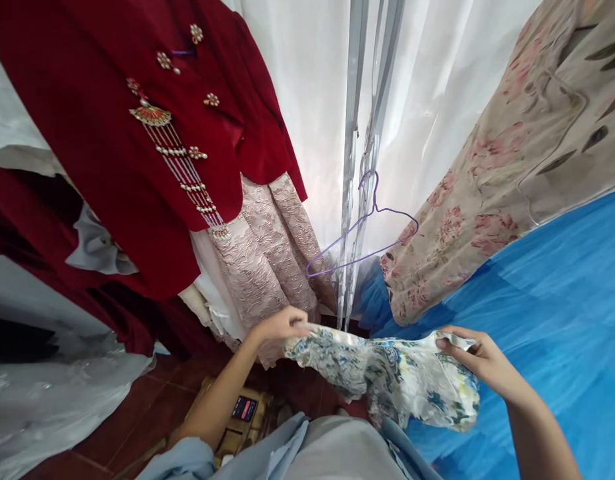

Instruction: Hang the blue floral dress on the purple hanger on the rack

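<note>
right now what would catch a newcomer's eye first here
The dark red jacket with beaded trim hangs at upper left. At lower centre, both hands, left hand and right hand, hold up a blue floral cloth. Behind it an empty purple hanger hangs beside bright blue sheeting at right.

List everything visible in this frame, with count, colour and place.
floral garment: one, white with blue and yellow-green print, held stretched between both hands, bottom centre.
wire hanger: one, purple, hanging by the metal pole, centre.
metal pole: one, silver, upright, centre.
red jacket: one, dark red with beaded ornaments, upper left.
brocade skirt: one, pale pink, below the jacket.
flowered cloth: one, beige with pink flowers, upper right.
blue sheet: one, bright blue, right.
white curtain: white, behind the pole.
tiled floor: red-brown, lower left.
left hand: pinching the garment's left edge.
right hand: pinching its right edge.
</note>
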A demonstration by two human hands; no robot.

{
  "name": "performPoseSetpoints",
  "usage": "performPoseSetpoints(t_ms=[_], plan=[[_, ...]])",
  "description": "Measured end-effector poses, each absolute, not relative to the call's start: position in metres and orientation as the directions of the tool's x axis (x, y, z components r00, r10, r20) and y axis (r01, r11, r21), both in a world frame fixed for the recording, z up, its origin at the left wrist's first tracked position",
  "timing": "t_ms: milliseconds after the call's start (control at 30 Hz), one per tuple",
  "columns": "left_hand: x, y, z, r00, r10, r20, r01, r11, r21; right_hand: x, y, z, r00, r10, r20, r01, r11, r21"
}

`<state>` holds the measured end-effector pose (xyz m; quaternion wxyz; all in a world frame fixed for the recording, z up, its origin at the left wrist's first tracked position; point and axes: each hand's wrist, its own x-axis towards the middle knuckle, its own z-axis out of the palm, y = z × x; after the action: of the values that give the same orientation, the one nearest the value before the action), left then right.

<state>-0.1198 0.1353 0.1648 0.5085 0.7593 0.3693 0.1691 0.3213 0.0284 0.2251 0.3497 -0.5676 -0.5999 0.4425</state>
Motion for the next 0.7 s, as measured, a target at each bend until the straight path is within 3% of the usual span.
performPoseSetpoints(t_ms=[100,200,300,400,533,700], plan=[[-0.138,0.162,0.219,0.558,0.817,0.145,0.124,-0.255,0.959,0.321,0.023,0.222,-0.171,0.976,-0.131,0.328,-0.069,-0.942],[-0.133,0.19,0.266,0.338,0.857,0.389,-0.199,-0.339,0.919,0.309,0.023,0.217,-0.217,0.965,-0.148,0.271,-0.086,-0.959],[-0.105,0.214,0.298,0.295,0.896,0.332,-0.359,-0.218,0.907,0.3,0.026,0.204,-0.188,0.975,-0.121,0.238,-0.075,-0.968],[-0.075,0.228,0.312,0.435,0.891,0.127,-0.264,-0.008,0.964,0.305,0.032,0.179,-0.021,0.998,-0.055,0.203,-0.05,-0.978],[-0.068,0.237,0.319,0.517,0.855,0.044,-0.046,-0.024,0.999,0.329,0.048,0.153,0.283,0.954,0.096,0.211,0.036,-0.977],[-0.096,0.254,0.343,0.541,0.841,0.0,0.083,-0.054,0.995,0.368,0.124,0.204,0.254,0.916,0.312,0.274,0.241,-0.931]])
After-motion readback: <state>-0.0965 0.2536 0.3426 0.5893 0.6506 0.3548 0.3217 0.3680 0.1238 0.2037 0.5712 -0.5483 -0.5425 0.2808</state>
